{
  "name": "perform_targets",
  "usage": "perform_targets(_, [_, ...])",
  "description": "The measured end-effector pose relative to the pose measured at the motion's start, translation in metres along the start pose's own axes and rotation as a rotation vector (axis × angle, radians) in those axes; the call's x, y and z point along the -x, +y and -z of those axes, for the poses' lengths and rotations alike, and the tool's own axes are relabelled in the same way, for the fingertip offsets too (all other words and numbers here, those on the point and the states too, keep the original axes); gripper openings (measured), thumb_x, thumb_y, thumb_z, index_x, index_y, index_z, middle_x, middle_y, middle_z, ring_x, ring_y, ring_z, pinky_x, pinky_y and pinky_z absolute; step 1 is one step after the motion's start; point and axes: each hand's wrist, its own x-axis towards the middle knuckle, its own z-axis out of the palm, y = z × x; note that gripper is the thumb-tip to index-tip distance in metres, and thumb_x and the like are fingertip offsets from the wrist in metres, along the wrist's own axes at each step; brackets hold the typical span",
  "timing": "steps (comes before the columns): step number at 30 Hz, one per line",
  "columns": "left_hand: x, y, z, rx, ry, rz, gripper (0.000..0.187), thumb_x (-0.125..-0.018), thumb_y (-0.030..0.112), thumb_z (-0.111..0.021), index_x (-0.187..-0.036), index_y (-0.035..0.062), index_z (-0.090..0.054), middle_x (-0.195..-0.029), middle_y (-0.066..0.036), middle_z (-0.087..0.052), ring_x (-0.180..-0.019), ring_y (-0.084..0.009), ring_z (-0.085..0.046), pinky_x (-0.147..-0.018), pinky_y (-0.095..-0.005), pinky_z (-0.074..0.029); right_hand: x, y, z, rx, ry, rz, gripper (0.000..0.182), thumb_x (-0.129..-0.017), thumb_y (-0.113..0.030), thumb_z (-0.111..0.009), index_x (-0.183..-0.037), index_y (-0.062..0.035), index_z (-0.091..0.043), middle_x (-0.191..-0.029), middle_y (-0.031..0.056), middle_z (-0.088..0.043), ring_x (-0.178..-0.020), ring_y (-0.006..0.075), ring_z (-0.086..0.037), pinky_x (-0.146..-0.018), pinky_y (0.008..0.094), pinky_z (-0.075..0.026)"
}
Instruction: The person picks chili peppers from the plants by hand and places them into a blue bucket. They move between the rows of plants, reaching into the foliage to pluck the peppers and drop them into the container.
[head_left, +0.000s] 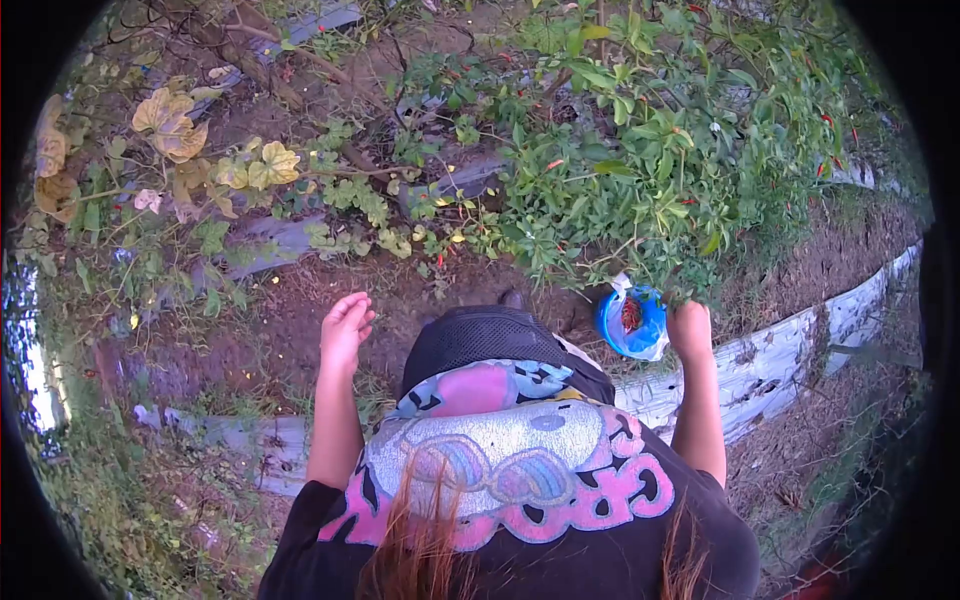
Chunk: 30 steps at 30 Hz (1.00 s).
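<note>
My left hand (348, 325) is raised over the bare soil left of my lap. Its fingers curl loosely with small gaps between the tips, and nothing shows in them. On the other side, my right hand (690, 328) is closed, back of the hand up, just right of a blue bucket (611, 325). What its fingers hold, if anything, is hidden. Inside the bucket lie several red chillies (631, 315) and a pale plastic bag (657, 349) that hangs over the rim. A leafy chilli plant (640, 190) with red fruit stands just beyond the bucket.
Yellowing vine leaves (172, 125) spread at the upper left. Strips of pale plastic mulch (780, 370) run across the ground at the right and behind my left arm. A dark mesh-topped item (490, 338) is in front of my body. Weeds and dry stems border the soil.
</note>
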Motion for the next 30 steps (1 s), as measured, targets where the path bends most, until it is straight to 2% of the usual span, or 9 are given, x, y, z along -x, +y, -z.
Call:
perform_targets(6, [-0.005,-0.008,0.001,-0.076,0.007,0.067,0.021,-0.087,0.021,-0.057,-0.106,0.0137,-0.059,-0.099,0.004,-0.061,-0.084,-0.0072,-0.057,-0.069,-0.0233,-0.043,0.016,0.013,-0.028,-0.570,0.223,-0.174,0.017,-0.079,-0.005,-0.049,-0.088,-0.0009,-0.063,-0.079,0.0168,-0.065,-0.075,0.0307,-0.064,-0.067,0.0384,-0.048])
perform_targets(7, [-0.005,-0.010,0.002,-0.097,0.000,0.079,0.021,-0.087,0.022,-0.057,-0.107,0.0140,-0.059,-0.100,0.004,-0.061,-0.085,-0.0077,-0.057,-0.071,-0.0241,-0.044,0.018,0.019,-0.048,-0.587,0.400,-0.070,0.020,-0.080,0.000,-0.044,-0.086,0.0013,-0.063,-0.073,0.0138,-0.064,-0.066,0.0217,-0.063,-0.058,0.0339,-0.046])
perform_targets(10, [-0.007,-0.018,0.010,-0.112,-0.013,0.086,0.021,-0.088,0.022,-0.056,-0.106,0.0142,-0.059,-0.100,0.004,-0.061,-0.085,-0.0076,-0.057,-0.071,-0.0238,-0.043,0.031,0.050,-0.090,-1.000,0.133,-0.281,0.021,-0.084,-0.001,-0.044,-0.083,-0.0008,-0.065,-0.072,0.0082,-0.063,-0.061,0.0114,-0.057,-0.050,0.0218,-0.041])
perform_targets(12, [-0.010,-0.026,0.020,-0.105,-0.014,0.093,0.020,-0.086,0.021,-0.058,-0.105,0.0136,-0.060,-0.098,0.004,-0.062,-0.082,-0.0063,-0.057,-0.068,-0.0220,-0.042,0.048,0.042,-0.106,-1.208,0.102,-0.480,0.021,-0.084,0.000,-0.041,-0.094,-0.0030,-0.059,-0.070,0.0051,-0.058,-0.053,0.0091,-0.050,-0.046,0.0188,-0.038])
perform_targets(16, [-0.011,-0.041,0.040,-0.122,0.004,0.135,0.020,-0.086,0.021,-0.059,-0.104,0.0129,-0.061,-0.095,0.005,-0.062,-0.080,-0.0058,-0.057,-0.066,-0.0211,-0.042,0.052,-0.055,-0.111,-1.361,-0.030,-0.760,0.030,-0.083,-0.002,-0.044,-0.113,-0.0049,-0.047,-0.069,0.0031,-0.053,-0.052,0.0096,-0.046,-0.044,0.0217,-0.039])
perform_targets(20, [-0.016,-0.066,0.066,-0.159,-0.009,0.162,0.019,-0.086,0.020,-0.058,-0.104,0.0131,-0.060,-0.096,0.003,-0.062,-0.082,-0.0081,-0.057,-0.068,-0.0244,-0.044,0.009,-0.156,-0.169,-1.429,-0.466,-0.480,0.017,-0.080,-0.006,-0.048,-0.096,-0.0074,-0.056,-0.066,0.0013,-0.048,-0.053,0.0093,-0.044,-0.046,0.0250,-0.038])
perform_targets(21, [-0.017,-0.073,0.073,-0.194,-0.018,0.172,0.020,-0.086,0.020,-0.059,-0.104,0.0124,-0.060,-0.096,0.002,-0.062,-0.082,-0.0086,-0.057,-0.068,-0.0247,-0.044,-0.006,-0.190,-0.192,-1.414,-0.463,-0.447,0.016,-0.081,-0.008,-0.049,-0.094,-0.0071,-0.057,-0.067,0.0006,-0.047,-0.053,0.0102,-0.044,-0.047,0.0251,-0.038])
perform_targets(23, [-0.021,-0.086,0.085,-0.223,-0.030,0.180,0.020,-0.086,0.020,-0.059,-0.104,0.0123,-0.060,-0.096,0.002,-0.061,-0.082,-0.0088,-0.057,-0.068,-0.0249,-0.043,-0.037,-0.251,-0.242,-1.056,-0.119,0.119,0.019,-0.082,-0.013,-0.052,-0.096,-0.0027,-0.059,-0.084,0.0077,-0.061,-0.071,0.0187,-0.059,-0.064,0.0305,-0.047])
perform_targets(30, [-0.076,-0.114,0.076,-0.324,-0.132,0.228,0.020,-0.087,0.020,-0.057,-0.105,0.0116,-0.060,-0.099,0.001,-0.062,-0.084,-0.0097,-0.057,-0.071,-0.0263,-0.043,-0.102,-0.407,-0.257,-0.801,-0.115,-0.223,0.026,-0.081,-0.027,-0.056,-0.093,-0.0045,-0.058,-0.082,0.0175,-0.063,-0.080,0.0336,-0.061,-0.072,0.0416,-0.048])
